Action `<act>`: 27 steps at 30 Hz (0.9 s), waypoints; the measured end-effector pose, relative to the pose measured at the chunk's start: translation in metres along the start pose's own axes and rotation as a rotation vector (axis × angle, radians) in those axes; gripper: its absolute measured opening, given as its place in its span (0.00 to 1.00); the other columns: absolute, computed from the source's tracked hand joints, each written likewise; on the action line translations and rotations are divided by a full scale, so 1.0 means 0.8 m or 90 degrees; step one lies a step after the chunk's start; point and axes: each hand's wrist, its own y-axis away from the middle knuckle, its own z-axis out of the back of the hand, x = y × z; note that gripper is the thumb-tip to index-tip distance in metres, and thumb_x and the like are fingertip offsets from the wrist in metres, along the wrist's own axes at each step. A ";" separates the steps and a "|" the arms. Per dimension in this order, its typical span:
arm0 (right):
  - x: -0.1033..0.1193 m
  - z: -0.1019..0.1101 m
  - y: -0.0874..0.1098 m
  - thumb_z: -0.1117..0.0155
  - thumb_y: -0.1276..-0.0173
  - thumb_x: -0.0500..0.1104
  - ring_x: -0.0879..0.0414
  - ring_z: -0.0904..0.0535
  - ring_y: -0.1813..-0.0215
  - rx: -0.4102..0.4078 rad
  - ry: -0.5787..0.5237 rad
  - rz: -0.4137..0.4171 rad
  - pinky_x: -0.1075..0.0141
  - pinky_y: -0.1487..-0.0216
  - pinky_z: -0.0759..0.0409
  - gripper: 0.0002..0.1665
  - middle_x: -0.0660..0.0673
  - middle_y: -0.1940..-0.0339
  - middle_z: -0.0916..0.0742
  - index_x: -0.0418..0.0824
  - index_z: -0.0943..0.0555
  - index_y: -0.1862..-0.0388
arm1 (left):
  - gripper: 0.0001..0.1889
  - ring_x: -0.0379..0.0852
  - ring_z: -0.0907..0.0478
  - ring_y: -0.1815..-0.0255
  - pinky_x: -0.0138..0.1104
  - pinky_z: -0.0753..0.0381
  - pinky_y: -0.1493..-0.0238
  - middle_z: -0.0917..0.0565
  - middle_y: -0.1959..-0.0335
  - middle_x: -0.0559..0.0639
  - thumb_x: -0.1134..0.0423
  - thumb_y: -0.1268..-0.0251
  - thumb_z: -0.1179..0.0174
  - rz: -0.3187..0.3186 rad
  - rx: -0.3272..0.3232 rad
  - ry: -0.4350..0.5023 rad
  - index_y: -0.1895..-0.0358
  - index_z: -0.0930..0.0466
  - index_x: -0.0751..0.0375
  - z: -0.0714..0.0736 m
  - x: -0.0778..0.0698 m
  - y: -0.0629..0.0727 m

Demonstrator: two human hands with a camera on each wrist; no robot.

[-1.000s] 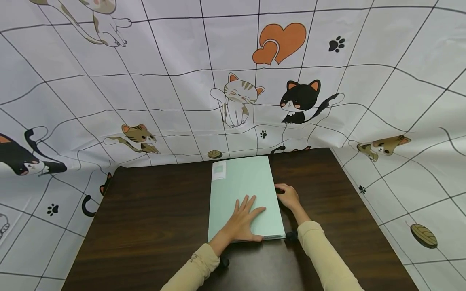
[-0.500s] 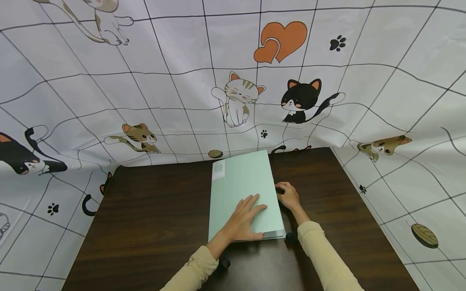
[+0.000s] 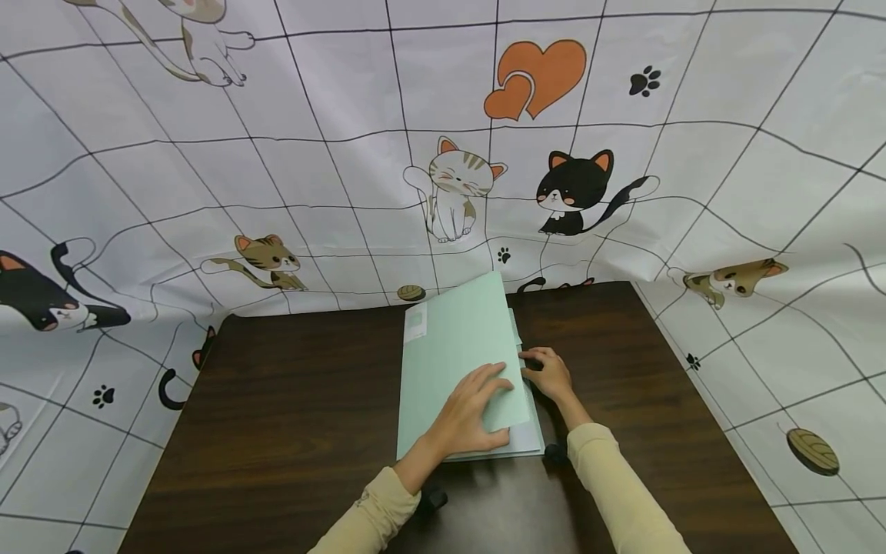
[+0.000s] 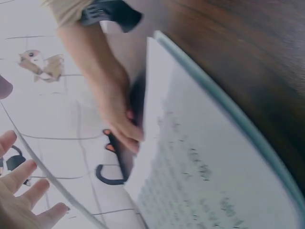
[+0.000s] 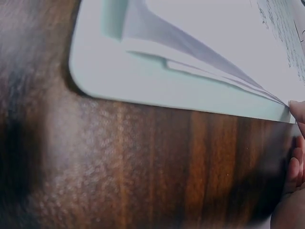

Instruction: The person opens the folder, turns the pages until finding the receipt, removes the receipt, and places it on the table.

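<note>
A mint-green folder (image 3: pixel 443 354) with a white label (image 3: pixel 415 323) lies on the dark wooden table, its cover raised along the right side. My left hand (image 3: pixel 467 412) holds that cover near its lower right corner, fingers over the outside and thumb at the bottom edge. Beneath the cover, the left wrist view shows a white page (image 4: pixel 190 162) with blurred lines of text. My right hand (image 3: pixel 548 373) pinches the right edge of the folder's lower part. Thumb (image 5: pixel 297 110) on the edge of the white sheets (image 5: pixel 205 28), its other fingers are curled below in the right wrist view.
The dark wood tabletop (image 3: pixel 298 400) extends to both sides of the folder. A white curtain (image 3: pixel 332 177) printed with cats and grid lines surrounds the back and sides. Black straps (image 3: pixel 434 498) sit at the wrists.
The folder's cover has risen on its right side, showing white sheets underneath. My left hand has lifted with it, its fingers bending more round the edge. The right hand has stayed nearly in place.
</note>
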 end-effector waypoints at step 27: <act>-0.003 -0.006 -0.001 0.32 0.38 0.42 0.39 0.29 0.35 -0.025 0.005 0.019 0.42 0.37 0.31 0.21 0.39 0.37 0.23 0.41 0.17 0.45 | 0.20 0.47 0.29 0.53 0.32 0.28 0.61 0.25 0.45 0.57 0.68 0.60 0.42 -0.016 -0.173 0.089 0.56 0.22 0.57 0.075 -0.018 -0.002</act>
